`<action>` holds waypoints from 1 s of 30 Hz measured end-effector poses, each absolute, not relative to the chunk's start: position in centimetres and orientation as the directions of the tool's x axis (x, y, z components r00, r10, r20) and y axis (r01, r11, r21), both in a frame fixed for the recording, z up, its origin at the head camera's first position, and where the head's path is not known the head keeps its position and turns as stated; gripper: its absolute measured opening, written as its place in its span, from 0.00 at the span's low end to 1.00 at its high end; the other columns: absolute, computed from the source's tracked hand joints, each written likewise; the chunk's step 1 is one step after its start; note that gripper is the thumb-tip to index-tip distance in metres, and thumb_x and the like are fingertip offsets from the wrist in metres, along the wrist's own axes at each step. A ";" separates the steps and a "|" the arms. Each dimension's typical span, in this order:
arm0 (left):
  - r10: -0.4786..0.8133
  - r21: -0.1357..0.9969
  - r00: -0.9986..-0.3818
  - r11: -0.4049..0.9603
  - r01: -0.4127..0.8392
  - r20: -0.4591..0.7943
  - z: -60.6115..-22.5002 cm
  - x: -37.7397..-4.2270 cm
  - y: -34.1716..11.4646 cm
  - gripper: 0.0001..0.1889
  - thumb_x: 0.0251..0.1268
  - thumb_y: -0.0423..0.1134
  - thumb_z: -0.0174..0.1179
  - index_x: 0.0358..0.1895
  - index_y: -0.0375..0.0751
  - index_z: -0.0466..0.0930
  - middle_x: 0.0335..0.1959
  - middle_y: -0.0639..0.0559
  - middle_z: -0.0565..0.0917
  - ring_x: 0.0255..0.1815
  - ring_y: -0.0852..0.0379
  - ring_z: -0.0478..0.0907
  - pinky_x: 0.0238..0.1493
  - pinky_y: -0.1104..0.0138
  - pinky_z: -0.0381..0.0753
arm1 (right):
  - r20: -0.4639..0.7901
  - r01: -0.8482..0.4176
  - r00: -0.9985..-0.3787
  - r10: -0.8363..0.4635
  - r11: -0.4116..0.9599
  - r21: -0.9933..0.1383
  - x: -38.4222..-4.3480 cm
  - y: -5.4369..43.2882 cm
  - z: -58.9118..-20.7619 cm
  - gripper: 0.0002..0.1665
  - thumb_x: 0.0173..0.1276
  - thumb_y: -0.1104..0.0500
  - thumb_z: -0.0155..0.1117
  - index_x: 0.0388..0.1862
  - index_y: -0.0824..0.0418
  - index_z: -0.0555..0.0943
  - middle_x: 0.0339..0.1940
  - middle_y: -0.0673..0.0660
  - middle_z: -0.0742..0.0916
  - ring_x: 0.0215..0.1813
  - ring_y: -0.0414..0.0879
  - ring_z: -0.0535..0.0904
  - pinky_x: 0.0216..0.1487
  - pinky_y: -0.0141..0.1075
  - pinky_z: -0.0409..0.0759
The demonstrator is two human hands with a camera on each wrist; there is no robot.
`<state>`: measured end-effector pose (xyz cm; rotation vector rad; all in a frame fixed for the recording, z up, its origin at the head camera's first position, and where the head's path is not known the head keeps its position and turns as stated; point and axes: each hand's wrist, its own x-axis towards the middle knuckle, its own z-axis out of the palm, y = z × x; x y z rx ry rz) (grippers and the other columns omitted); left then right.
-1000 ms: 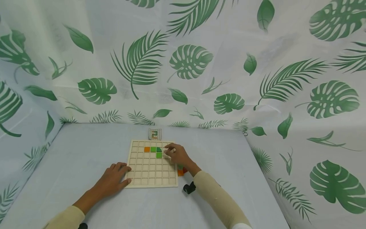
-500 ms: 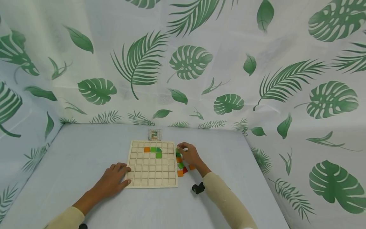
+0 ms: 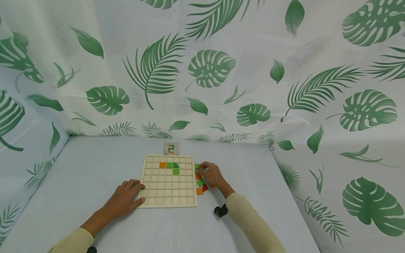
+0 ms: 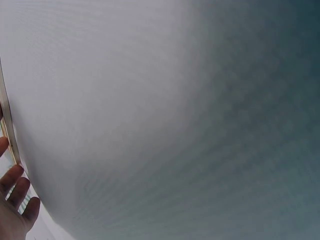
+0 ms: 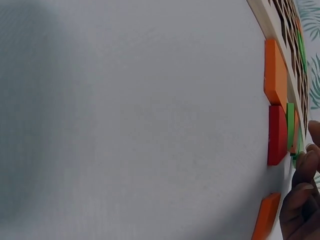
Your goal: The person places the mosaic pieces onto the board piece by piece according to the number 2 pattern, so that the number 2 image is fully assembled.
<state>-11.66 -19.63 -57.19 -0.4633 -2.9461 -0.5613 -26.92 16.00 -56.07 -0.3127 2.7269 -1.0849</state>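
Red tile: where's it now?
In the head view, the red tile lies right of the grid board, beside the lowest orange tile and just below and right of a green tile.

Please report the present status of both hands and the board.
Left hand on left edge of board. Right hand at loose tiles beside board, grip unclear. Four tiles set in board. No obstacle seen; right hand partly hides loose tiles.

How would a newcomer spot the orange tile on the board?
In the head view, find the square grid board on the pale table. In its second row from the top, three tiles sit side by side; the orange tile is at the left end. It's the only orange one on the board; the others there are green.
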 end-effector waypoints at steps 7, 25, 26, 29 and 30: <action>0.272 0.344 -0.950 0.887 0.308 0.151 -57.2 -11.7 -19.6 0.23 0.64 0.52 0.68 0.58 0.47 0.79 0.59 0.42 0.76 0.56 0.42 0.75 0.52 0.46 0.76 | -0.093 -0.129 -0.963 -0.252 0.737 -0.663 -26.5 15.8 -55.9 0.14 0.66 0.52 0.73 0.44 0.59 0.84 0.38 0.52 0.85 0.39 0.44 0.77 0.41 0.38 0.76; 0.273 0.345 -0.949 0.885 0.311 0.156 -57.4 -11.7 -19.6 0.23 0.63 0.52 0.68 0.58 0.47 0.79 0.59 0.42 0.77 0.56 0.42 0.75 0.51 0.47 0.76 | -0.094 -0.088 -0.976 -0.195 0.756 -0.649 -25.8 15.4 -55.8 0.15 0.66 0.53 0.72 0.48 0.60 0.89 0.49 0.60 0.85 0.58 0.58 0.79 0.61 0.53 0.75; 0.271 0.344 -0.950 0.887 0.309 0.155 -57.4 -11.7 -19.6 0.23 0.63 0.51 0.68 0.58 0.47 0.79 0.59 0.42 0.77 0.56 0.42 0.75 0.51 0.47 0.76 | -0.096 -0.084 -0.977 -0.192 0.751 -0.654 -25.8 15.3 -55.7 0.15 0.66 0.54 0.72 0.48 0.60 0.89 0.50 0.61 0.85 0.60 0.59 0.78 0.62 0.54 0.75; 0.267 0.339 -0.952 0.891 0.303 0.149 -57.5 -11.8 -19.6 0.23 0.64 0.52 0.68 0.58 0.47 0.79 0.59 0.42 0.76 0.56 0.42 0.75 0.52 0.47 0.76 | -0.106 -0.068 -0.977 -0.183 0.748 -0.661 -25.7 15.1 -55.7 0.15 0.67 0.54 0.71 0.49 0.60 0.88 0.53 0.62 0.84 0.62 0.59 0.77 0.64 0.54 0.74; 0.267 0.339 -0.952 0.891 0.303 0.148 -57.5 -11.8 -19.6 0.23 0.64 0.52 0.68 0.58 0.47 0.79 0.59 0.42 0.76 0.56 0.42 0.75 0.52 0.47 0.76 | -0.107 -0.066 -0.978 -0.181 0.746 -0.662 -25.7 15.1 -55.8 0.15 0.67 0.54 0.71 0.49 0.60 0.88 0.53 0.62 0.84 0.62 0.59 0.77 0.64 0.53 0.74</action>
